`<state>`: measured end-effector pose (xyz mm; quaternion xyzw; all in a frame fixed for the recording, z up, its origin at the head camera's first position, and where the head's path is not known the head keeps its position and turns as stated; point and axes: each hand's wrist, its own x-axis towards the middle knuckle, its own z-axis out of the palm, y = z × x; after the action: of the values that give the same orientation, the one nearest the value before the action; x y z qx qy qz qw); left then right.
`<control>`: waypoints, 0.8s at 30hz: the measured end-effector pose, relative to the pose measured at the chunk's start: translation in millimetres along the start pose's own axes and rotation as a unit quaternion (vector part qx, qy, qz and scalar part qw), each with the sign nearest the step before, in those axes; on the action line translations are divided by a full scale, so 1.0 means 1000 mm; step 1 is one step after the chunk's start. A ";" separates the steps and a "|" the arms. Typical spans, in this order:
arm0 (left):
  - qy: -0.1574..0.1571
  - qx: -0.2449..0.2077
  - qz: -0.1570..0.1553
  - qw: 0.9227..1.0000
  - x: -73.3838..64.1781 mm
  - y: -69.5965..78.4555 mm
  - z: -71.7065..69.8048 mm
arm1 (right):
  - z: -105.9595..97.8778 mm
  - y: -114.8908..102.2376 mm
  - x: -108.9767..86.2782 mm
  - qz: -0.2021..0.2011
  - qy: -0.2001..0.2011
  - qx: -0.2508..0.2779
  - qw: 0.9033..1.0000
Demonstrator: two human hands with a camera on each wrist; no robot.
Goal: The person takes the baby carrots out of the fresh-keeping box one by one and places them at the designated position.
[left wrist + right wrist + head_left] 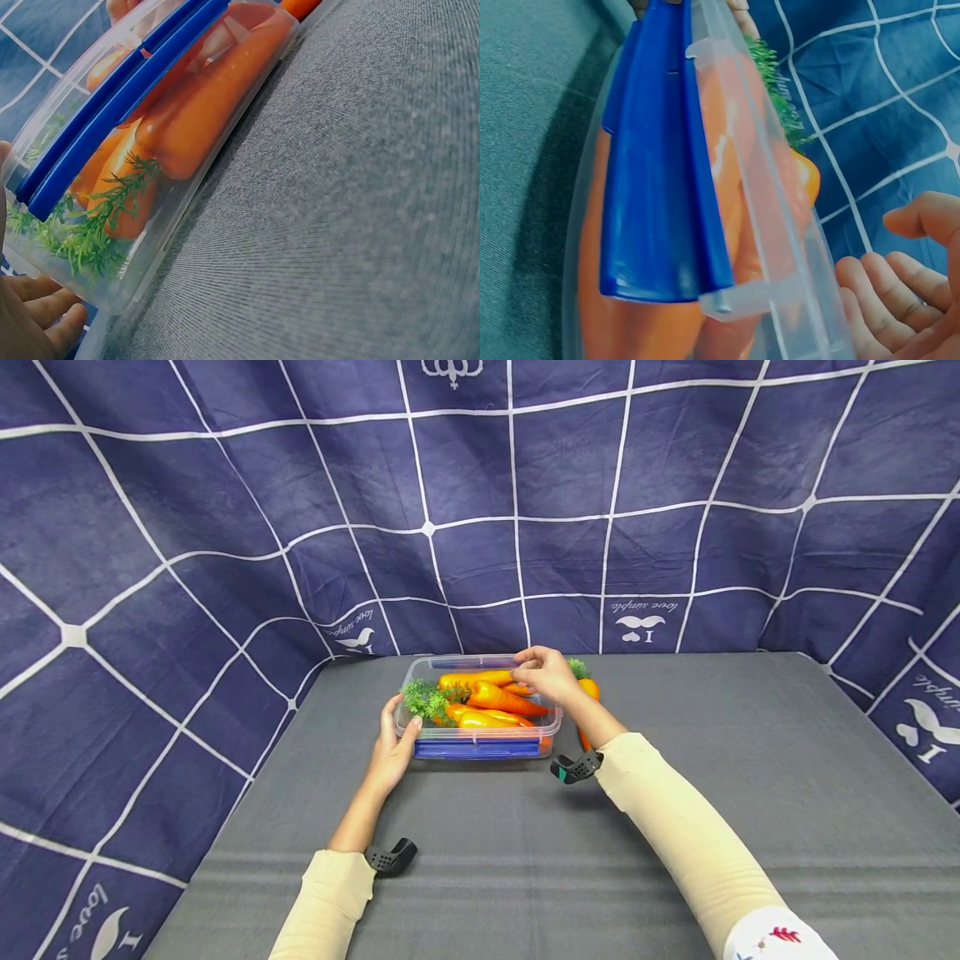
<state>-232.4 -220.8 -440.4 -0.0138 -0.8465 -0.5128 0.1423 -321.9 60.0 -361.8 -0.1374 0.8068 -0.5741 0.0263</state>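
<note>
A clear plastic food container point(480, 747) with blue clip latches stands on the table, holding several orange carrots point(498, 697) with green leafy tops point(427, 702). My left hand point(395, 747) grips its left end, thumb at the front corner and fingers along the side wall. In the left wrist view those fingers point(56, 319) show beside the container's end. My right hand point(551, 677) is over the back right part of the container, its fingers loosely bent. The right wrist view shows thumb and fingers point(885, 292) apart, with nothing between them.
Another carrot point(590, 687) lies on the grey table point(480, 843) just right of the container, partly hidden by my right forearm. A dark blue cloth with white lines point(570, 468) hangs behind the table and along its left side. Black bands point(392, 857) circle both wrists.
</note>
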 end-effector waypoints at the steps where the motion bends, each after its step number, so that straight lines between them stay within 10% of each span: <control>1: -0.001 0.000 0.000 1.000 0.000 0.000 0.000 | 0.002 0.001 0.000 -0.002 -0.006 -0.003 1.000; 9: -0.006 0.001 -0.006 1.000 0.000 0.001 -0.001 | 0.015 0.009 0.004 -0.072 -0.054 -0.080 0.993; 24: 0.000 0.001 0.005 1.000 0.000 0.000 0.000 | 0.022 0.011 0.005 -0.122 -0.128 -0.272 0.946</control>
<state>-232.8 -220.3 -440.3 -0.0181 -0.8468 -0.5114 0.1450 -324.1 42.4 -379.1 -0.3088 0.8992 -0.3093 0.0207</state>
